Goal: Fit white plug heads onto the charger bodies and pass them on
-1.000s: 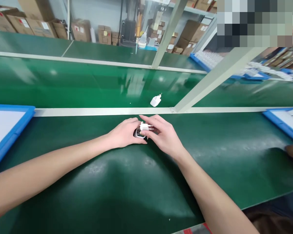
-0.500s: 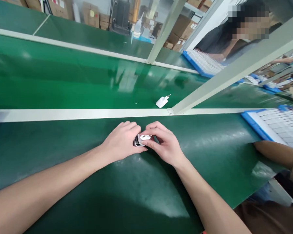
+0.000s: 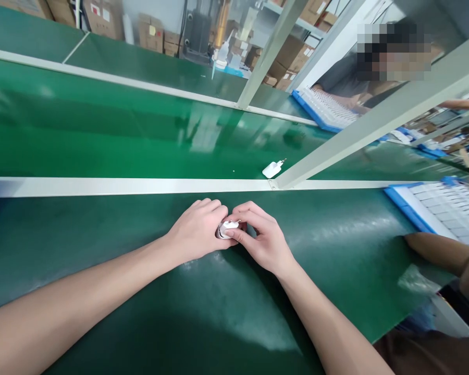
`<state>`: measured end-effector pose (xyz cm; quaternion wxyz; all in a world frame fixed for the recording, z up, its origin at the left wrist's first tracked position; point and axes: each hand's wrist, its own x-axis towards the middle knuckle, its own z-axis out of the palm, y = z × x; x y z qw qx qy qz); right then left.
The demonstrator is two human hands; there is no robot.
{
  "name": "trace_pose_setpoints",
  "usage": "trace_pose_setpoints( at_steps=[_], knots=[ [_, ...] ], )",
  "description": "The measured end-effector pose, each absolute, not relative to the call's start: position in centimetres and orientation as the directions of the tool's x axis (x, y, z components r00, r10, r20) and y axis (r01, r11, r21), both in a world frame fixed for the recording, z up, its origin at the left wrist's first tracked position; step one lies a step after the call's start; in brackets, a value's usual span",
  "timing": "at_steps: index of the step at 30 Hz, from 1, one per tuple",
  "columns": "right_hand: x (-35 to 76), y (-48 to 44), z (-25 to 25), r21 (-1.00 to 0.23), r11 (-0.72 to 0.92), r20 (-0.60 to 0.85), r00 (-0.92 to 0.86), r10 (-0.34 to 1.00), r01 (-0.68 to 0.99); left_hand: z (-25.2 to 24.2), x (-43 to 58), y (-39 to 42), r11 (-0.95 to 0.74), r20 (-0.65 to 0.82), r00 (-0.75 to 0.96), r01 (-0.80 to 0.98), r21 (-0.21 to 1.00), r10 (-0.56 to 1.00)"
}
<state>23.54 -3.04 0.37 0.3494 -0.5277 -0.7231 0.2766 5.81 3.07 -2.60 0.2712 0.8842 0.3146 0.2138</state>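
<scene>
Both my hands meet at the middle of the green bench. My left hand (image 3: 197,229) is closed around a small white charger body (image 3: 225,229), most of it hidden under the fingers. My right hand (image 3: 260,237) pinches a white plug piece against that same body from the right. The two hands touch each other. A second white plug charger (image 3: 272,169) lies loose on the glossy green conveyor belt (image 3: 101,135) just beyond the white rail (image 3: 121,185).
A slanted grey frame post (image 3: 359,130) rises from the rail at right. A blue tray of white parts (image 3: 445,205) sits at right, another person's forearm (image 3: 437,250) beside it. A second person works at a far blue tray (image 3: 320,107). Cardboard boxes (image 3: 101,18) line the back.
My right fingers have curled down from spread to a pinch, pressing the plug piece onto the body in my left hand. The view has shifted right; the left blue tray is almost gone.
</scene>
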Motion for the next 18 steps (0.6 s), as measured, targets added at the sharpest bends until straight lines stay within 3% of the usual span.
trace_pose_setpoints(
  at_steps=[10,18],
  knots=[
    [23.13,-3.26,0.22,-0.762,0.267,0.210,-0.165,0.964,0.591,-2.52,5.93,2.91,-0.614,0.162,0.700,0.460,0.642,0.695],
    [23.01,-3.43,0.28,-0.667,0.297,0.248,-0.171,0.953,0.683,-2.80,5.91,2.96,-0.615,0.184,0.695,0.442,0.653,0.695]
  ],
)
